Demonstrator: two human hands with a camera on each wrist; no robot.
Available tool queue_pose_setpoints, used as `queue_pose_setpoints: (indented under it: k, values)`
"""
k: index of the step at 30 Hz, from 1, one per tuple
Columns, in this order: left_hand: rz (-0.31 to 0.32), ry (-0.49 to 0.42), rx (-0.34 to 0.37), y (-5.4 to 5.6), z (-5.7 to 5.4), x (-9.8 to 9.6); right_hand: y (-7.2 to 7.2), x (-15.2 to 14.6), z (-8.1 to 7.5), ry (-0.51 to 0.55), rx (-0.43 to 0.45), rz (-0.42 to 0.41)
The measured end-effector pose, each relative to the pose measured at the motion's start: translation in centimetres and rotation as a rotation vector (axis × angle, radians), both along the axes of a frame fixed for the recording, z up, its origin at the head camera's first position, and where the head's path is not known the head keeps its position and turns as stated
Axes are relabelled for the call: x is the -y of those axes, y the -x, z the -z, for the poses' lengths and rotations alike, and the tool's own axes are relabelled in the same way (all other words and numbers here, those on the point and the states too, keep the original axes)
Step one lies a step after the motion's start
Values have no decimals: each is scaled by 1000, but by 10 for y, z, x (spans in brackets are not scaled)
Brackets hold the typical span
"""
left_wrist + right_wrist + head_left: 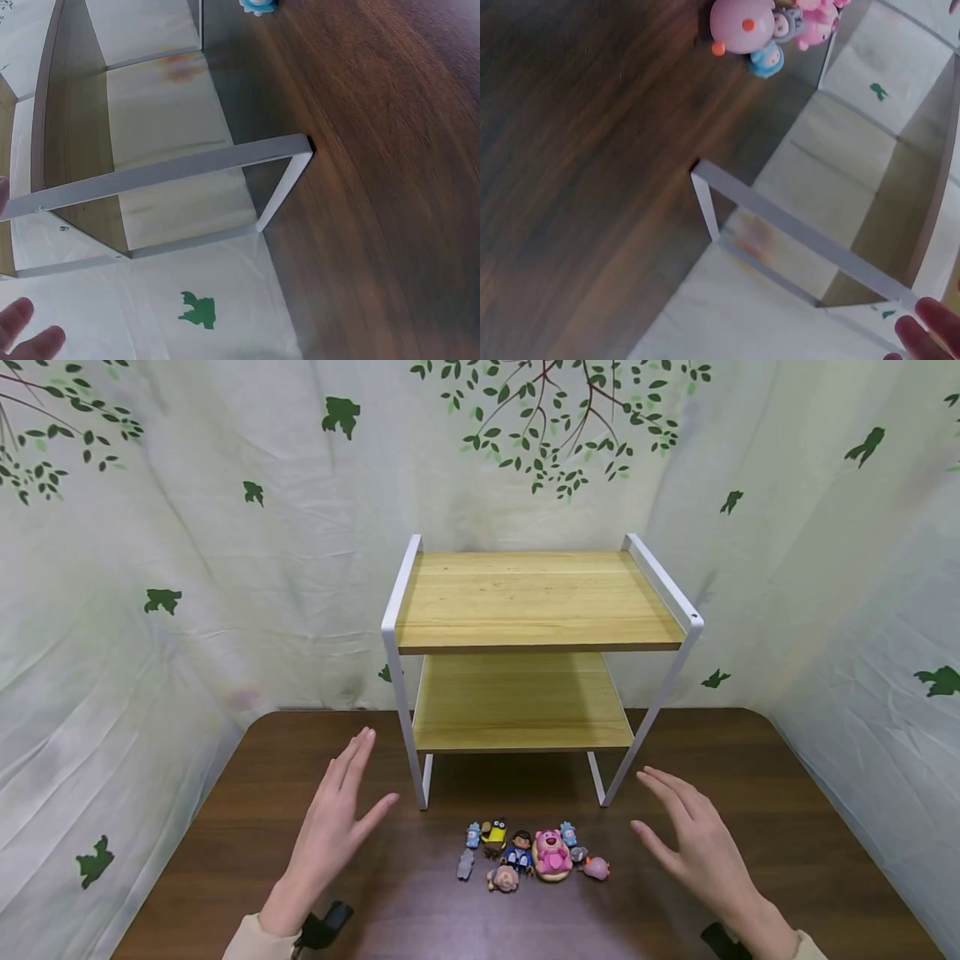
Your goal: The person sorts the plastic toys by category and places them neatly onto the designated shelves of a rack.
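Observation:
My left hand [330,822] hovers to the left of a group of small toy figures, its fingers straight and the thumb apart, holding nothing. On the other side my right hand [697,847] is held the same way, empty. Between them on the table lie a pink bear figure [552,857], a figure in blue with dark hair [518,852], a yellow figure [494,837], a round pinkish toy [597,867], a beige-faced figure [503,878], a grey figure [466,864] and small blue figures [472,835]. In the right wrist view, fingertips [922,341] overlap the shelf frame.
A two-tier shelf with wooden boards [540,602] and a white metal frame [405,693] stands behind the toys on the brown table [247,827]. White cloth [225,527] printed with leaves hangs around the back and sides. Each wrist wears a black strap device [326,927].

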State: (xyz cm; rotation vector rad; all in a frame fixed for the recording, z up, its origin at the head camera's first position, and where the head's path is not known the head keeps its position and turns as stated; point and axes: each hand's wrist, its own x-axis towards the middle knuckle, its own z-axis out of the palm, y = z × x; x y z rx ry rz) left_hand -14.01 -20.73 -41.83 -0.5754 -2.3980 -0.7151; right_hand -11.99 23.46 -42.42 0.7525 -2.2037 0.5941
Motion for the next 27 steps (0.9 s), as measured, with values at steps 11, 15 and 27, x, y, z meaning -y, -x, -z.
queue_pose_setpoints:
  k: [11, 15, 27]
  values:
    - [69, -60, -16, 15, 6, -6, -4, 15, 16, 2, 53, -80]
    - [88, -63, -9, 19, 10, -8, -6, 22, 23, 5, 81, -132]
    - [90, -98, 61, 27, 26, -14, -9, 35, 43, -21, 198, -179]
